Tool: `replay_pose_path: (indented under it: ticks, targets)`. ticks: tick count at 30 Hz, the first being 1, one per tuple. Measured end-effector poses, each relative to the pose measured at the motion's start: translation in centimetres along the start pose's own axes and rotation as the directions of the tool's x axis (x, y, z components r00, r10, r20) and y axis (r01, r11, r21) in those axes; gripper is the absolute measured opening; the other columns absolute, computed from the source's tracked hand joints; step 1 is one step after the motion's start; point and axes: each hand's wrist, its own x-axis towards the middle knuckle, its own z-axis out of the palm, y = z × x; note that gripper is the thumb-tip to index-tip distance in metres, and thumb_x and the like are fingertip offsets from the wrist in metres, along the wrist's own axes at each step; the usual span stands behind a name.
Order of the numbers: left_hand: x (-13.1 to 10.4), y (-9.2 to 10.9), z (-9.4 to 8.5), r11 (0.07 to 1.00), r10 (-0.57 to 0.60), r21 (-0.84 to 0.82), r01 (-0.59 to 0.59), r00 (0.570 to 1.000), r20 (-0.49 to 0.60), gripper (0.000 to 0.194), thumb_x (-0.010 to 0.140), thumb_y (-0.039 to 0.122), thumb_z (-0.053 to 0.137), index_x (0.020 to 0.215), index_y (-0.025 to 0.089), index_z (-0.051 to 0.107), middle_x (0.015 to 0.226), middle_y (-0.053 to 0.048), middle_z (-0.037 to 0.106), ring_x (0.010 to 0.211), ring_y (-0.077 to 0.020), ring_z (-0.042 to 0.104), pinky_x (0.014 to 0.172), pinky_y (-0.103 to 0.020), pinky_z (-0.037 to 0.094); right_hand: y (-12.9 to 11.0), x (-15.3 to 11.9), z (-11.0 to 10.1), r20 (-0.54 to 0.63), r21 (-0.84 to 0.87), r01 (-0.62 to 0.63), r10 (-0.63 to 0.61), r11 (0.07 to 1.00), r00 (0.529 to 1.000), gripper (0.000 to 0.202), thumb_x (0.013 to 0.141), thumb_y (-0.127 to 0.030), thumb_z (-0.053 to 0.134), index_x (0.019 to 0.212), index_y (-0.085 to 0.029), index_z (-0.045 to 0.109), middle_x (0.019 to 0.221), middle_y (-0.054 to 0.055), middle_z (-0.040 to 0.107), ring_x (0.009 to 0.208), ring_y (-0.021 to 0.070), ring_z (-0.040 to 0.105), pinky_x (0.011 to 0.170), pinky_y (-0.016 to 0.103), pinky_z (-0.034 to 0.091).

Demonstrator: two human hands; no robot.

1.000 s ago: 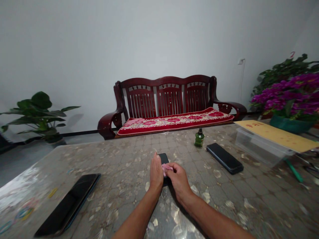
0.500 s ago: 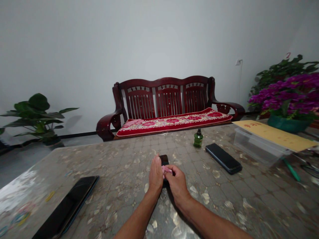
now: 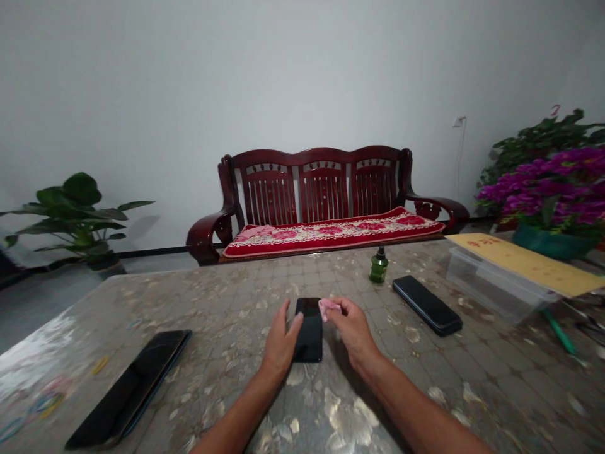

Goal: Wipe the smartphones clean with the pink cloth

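A black smartphone [image 3: 309, 337] lies screen up on the patterned tabletop, in the middle of the head view. My left hand [image 3: 280, 343] is at its left side, thumb over the phone's left edge and index finger stretched out apart from it. Between the thumb and fingers of my right hand [image 3: 352, 331], a small pink cloth [image 3: 328, 308] is pinched by the phone's upper right corner. The other fingers of that hand are curled.
A green spray bottle [image 3: 379, 266] and a dark, thick phone-like case [image 3: 426, 305] stand to the right. Farther right is a clear plastic box [image 3: 496, 287] under a yellow envelope [image 3: 524, 261]. At left lies a black tablet-like device [image 3: 130, 388]. A wooden bench [image 3: 324, 183] stands beyond.
My hands have moved apart, uncovering more of the phone. My right hand, with the pink cloth, has shifted right and slightly away from me; the left has moved left and its thumb has spread.
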Motion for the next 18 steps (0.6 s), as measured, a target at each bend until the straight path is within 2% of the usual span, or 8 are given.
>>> replay_pose_path:
  ticks: [2, 5, 8, 10, 13, 18]
  targets:
    - [-1.6, 0.3, -0.6, 0.982, 0.09, 0.164, -0.094, 0.995, 0.032, 0.074, 0.079, 0.047, 0.06, 0.142, 0.011, 0.048, 0.143, -0.02, 0.055, 0.135, -0.036, 0.048, 0.115, -0.053, 0.033, -0.2, 1.8, -1.0, -0.007, -0.138, 0.058, -0.059, 0.989, 0.998, 0.022, 0.07, -0.038, 0.07, 0.08, -0.018, 0.072, 0.075, 0.003, 0.07, 0.073, 0.0183, 0.06, 0.069, 0.027, 0.043]
    - [-3.8, 1.4, -0.1, 0.915, 0.139, 0.364, -0.174, 0.983, 0.122, 0.091, 0.069, 0.043, 0.069, 0.149, 0.014, 0.038, 0.145, -0.018, 0.05, 0.138, -0.0377, 0.042, 0.115, -0.05, 0.031, 0.0, 3.6, -1.3, 0.153, -0.39, 0.185, -0.135, 0.902, 0.979, 0.014, 0.076, -0.028, 0.065, 0.082, -0.02, 0.074, 0.082, 0.004, 0.072, 0.079, 0.0196, 0.062, 0.071, 0.028, 0.044]
    - [-4.8, 2.5, 0.9, 0.851, 0.065, 0.511, -0.122, 0.99, 0.127, 0.097, 0.069, 0.044, 0.07, 0.153, 0.014, 0.032, 0.144, -0.021, 0.049, 0.138, -0.0412, 0.039, 0.113, -0.051, 0.03, 0.2, 3.9, -0.6, 0.335, -0.62, 0.361, -0.181, 0.697, 0.925, 0.018, 0.08, -0.015, 0.058, 0.081, -0.023, 0.075, 0.088, 0.003, 0.071, 0.085, 0.0189, 0.062, 0.077, 0.028, 0.043]
    - [-4.9, 2.9, 1.3, 0.813, 0.042, 0.573, -0.103, 0.992, 0.118, 0.095, 0.071, 0.041, 0.069, 0.153, 0.015, 0.031, 0.143, -0.021, 0.049, 0.136, -0.041, 0.041, 0.112, -0.051, 0.029, 0.2, 3.7, -0.2, 0.396, -0.721, 0.425, -0.178, 0.548, 0.901, 0.022, 0.082, -0.011, 0.056, 0.082, -0.023, 0.075, 0.09, 0.003, 0.071, 0.088, 0.0183, 0.062, 0.079, 0.028, 0.042]
    - [-4.8, 3.1, 1.2, 0.774, 0.018, 0.627, -0.083, 0.994, 0.11, 0.088, 0.073, 0.033, 0.065, 0.153, 0.016, 0.033, 0.141, -0.019, 0.05, 0.13, -0.0389, 0.046, 0.111, -0.05, 0.029, 0.1, 3.6, 0.0, 0.452, -0.775, 0.471, -0.151, 0.421, 0.879, 0.024, 0.084, -0.008, 0.055, 0.084, -0.023, 0.074, 0.091, 0.002, 0.07, 0.091, 0.0179, 0.061, 0.081, 0.026, 0.041]
    - [-4.4, 2.7, -0.1, 0.73, -0.033, 0.682, -0.049, 0.994, 0.107, 0.08, 0.077, 0.025, 0.059, 0.153, 0.016, 0.034, 0.135, -0.018, 0.055, 0.125, -0.0366, 0.049, 0.106, -0.048, 0.034, 0.8, 3.2, 0.3, 0.529, -0.758, 0.55, -0.162, 0.352, 0.833, 0.026, 0.087, -0.005, 0.052, 0.089, -0.022, 0.072, 0.093, 0.002, 0.069, 0.092, 0.0176, 0.059, 0.082, 0.025, 0.039]
